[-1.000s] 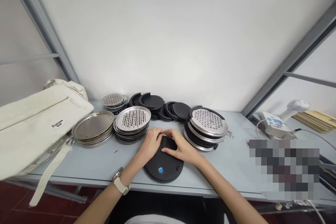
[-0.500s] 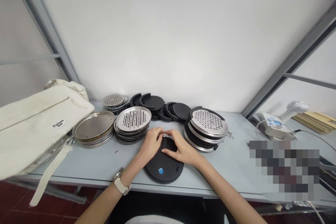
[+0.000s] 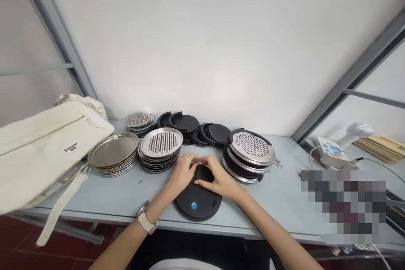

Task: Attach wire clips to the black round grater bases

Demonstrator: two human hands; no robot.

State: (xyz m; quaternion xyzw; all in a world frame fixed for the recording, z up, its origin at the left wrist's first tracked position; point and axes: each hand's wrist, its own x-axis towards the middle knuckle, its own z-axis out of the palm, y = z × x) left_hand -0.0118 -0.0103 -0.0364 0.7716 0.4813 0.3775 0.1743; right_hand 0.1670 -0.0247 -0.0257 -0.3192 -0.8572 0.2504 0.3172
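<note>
A black round plastic disc with a blue sticker lies flat near the table's front edge. Both hands are closed at its far rim, fingertips almost meeting. My left hand, watch on its wrist, grips the rim's far left side, its fingertips partly hidden. The thumb of my right hand rests on top of the disc while its fingers curl over the far edge. Between the fingertips a small shiny metal bit shows, too small to name. Just left stands a stack of round metal grater plates; a stack of black-rimmed graters is to the right.
Plain round metal plates are stacked at left, beside a cream bag with a hanging strap. Behind my hands lie black discs and smaller grater plates along the wall. At right are a white handheld scanner and wooden boards.
</note>
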